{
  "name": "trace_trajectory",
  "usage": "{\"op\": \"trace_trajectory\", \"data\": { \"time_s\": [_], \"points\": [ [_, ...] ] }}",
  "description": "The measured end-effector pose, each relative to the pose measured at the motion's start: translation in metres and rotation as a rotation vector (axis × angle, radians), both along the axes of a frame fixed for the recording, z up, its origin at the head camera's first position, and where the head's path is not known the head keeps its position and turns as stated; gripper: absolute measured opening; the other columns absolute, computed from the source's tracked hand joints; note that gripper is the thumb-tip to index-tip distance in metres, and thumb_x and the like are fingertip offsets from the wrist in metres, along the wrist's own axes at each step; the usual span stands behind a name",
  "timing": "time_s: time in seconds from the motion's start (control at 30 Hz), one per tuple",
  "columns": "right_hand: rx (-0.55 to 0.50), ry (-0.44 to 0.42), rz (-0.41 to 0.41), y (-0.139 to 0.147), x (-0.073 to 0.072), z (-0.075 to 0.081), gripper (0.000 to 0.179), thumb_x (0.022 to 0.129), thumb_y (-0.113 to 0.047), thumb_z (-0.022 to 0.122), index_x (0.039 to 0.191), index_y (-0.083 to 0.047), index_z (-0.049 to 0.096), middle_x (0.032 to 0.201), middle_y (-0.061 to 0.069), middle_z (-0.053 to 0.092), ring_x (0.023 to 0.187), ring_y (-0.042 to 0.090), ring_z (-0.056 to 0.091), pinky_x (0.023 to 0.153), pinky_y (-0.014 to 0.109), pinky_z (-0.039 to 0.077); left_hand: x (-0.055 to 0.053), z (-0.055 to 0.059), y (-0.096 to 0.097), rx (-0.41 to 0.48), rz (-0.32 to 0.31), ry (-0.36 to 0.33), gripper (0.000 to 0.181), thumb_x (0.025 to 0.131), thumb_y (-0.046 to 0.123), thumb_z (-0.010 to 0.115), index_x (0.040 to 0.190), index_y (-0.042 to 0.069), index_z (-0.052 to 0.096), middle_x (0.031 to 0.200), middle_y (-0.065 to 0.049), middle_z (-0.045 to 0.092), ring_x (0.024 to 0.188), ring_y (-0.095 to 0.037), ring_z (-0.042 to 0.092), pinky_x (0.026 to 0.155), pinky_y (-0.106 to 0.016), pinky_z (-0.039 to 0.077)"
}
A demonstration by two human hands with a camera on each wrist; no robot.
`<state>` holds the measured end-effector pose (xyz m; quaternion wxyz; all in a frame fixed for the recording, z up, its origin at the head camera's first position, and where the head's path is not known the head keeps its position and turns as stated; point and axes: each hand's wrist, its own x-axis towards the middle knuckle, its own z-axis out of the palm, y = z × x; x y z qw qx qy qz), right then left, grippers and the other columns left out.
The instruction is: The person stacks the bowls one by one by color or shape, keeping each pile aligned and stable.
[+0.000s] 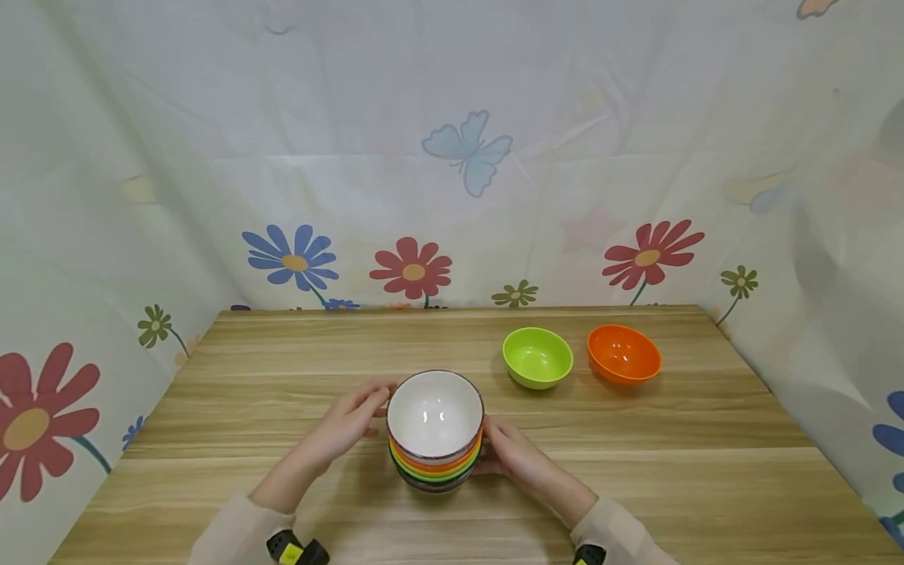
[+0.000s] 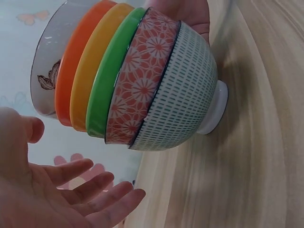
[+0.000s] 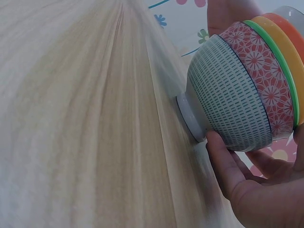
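A stack of several nested bowls stands upright near the front middle of the table. On top is a white bowl with a dark rim; below it come an orange bowl, a yellow bowl, a green bowl, a red flower-patterned bowl and a footed bowl with green dashes. My right hand cups the stack's right side, one finger near the lowest bowl's foot. My left hand is beside the left side, its fingers spread and apart from the bowls in the left wrist view.
Farther back on the wood-grain table stand a lime green bowl and, to its right, an orange bowl. A white curtain printed with flowers hangs behind the table and along both sides.
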<state>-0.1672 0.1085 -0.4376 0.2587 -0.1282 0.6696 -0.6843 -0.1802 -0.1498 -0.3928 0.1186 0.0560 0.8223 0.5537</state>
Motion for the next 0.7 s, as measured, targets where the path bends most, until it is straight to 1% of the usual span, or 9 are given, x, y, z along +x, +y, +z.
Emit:
{"op": "trace_trajectory", "data": {
  "time_s": [0.2,0.33,0.4,0.53,0.7],
  "points": [
    [0.000,-0.004,0.004,0.000,0.000,0.000,0.067,0.099,-0.045,0.029,0.139,0.008,0.028,0.117,0.020,0.055,0.098,0.019,0.058,0.085,0.041,0.052,0.004,-0.006,0.000,0.077,-0.031,-0.009,0.046,0.098,0.035,0.039,0.131,0.004,0.048,0.129,-0.017,0.051,0.111,-0.032,0.053,0.085,-0.049,0.050],
    [-0.005,-0.002,0.006,0.001,0.000,0.001,0.066,0.099,-0.045,0.029,0.139,0.008,0.028,0.115,0.018,0.056,0.098,0.019,0.058,0.085,0.041,0.052,0.006,-0.008,0.000,0.101,-0.045,-0.016,0.049,0.098,0.036,0.038,0.133,0.003,0.045,0.132,-0.019,0.049,0.113,-0.033,0.053,0.086,-0.049,0.050],
    [-0.008,-0.004,0.008,0.001,-0.001,0.000,0.066,0.099,-0.045,0.029,0.139,0.008,0.028,0.115,0.017,0.056,0.098,0.019,0.058,0.085,0.041,0.052,0.006,-0.009,-0.001,0.119,-0.060,-0.027,0.052,0.098,0.038,0.038,0.134,0.001,0.043,0.133,-0.020,0.047,0.115,-0.034,0.051,0.086,-0.049,0.050],
    [-0.006,-0.007,0.001,0.001,0.000,0.000,0.067,0.099,-0.045,0.029,0.140,0.007,0.027,0.116,0.017,0.055,0.098,0.019,0.058,0.085,0.041,0.052,0.007,-0.013,-0.002,0.185,-0.111,-0.059,0.057,0.099,0.040,0.033,0.136,-0.003,0.037,0.136,-0.024,0.041,0.120,-0.039,0.045,0.087,-0.047,0.049],
    [-0.003,-0.010,-0.007,0.000,0.000,-0.001,0.067,0.098,-0.046,0.030,0.140,0.007,0.027,0.119,0.019,0.053,0.098,0.019,0.058,0.085,0.041,0.052,0.009,-0.016,-0.001,0.226,-0.126,-0.093,0.055,0.100,0.038,0.028,0.135,-0.004,0.037,0.134,-0.025,0.042,0.122,-0.038,0.044,0.089,-0.045,0.049]
  ]
}}
